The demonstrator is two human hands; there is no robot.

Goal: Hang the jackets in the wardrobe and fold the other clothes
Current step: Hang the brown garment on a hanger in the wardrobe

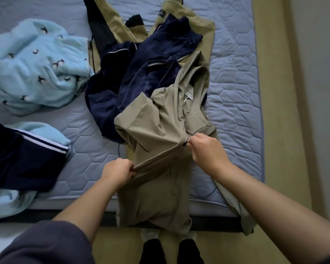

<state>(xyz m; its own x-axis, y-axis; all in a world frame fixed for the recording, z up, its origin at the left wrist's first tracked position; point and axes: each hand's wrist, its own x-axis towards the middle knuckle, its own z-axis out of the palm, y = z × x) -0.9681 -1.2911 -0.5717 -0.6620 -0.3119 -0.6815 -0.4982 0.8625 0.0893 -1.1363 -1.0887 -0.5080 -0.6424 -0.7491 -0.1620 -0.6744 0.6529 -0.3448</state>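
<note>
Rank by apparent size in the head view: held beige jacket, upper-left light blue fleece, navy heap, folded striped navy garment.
1. beige jacket, though nearest the camera.
2. light blue fleece and navy heap: too alike to rank.
3. folded striped navy garment.

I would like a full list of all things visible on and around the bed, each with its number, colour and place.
grey-beige jacket: one, grey-beige, middle of the bed, hanging over the near edge
navy clothes: one heap, number unclear, dark blue, behind that jacket
tan jacket: one, tan with black panels, far end, partly under the navy clothes
upper fleece: one, light blue with small dark figures, far left
lower fleece: one, light blue, near left
striped garment: one, navy with white stripes, on the lower fleece
bed: one, grey-blue quilted cover
floor: yellowish, right side
feet: two, black socks, bottom centre
left hand: grips a jacket fold
right hand: pinches the jacket front
</note>
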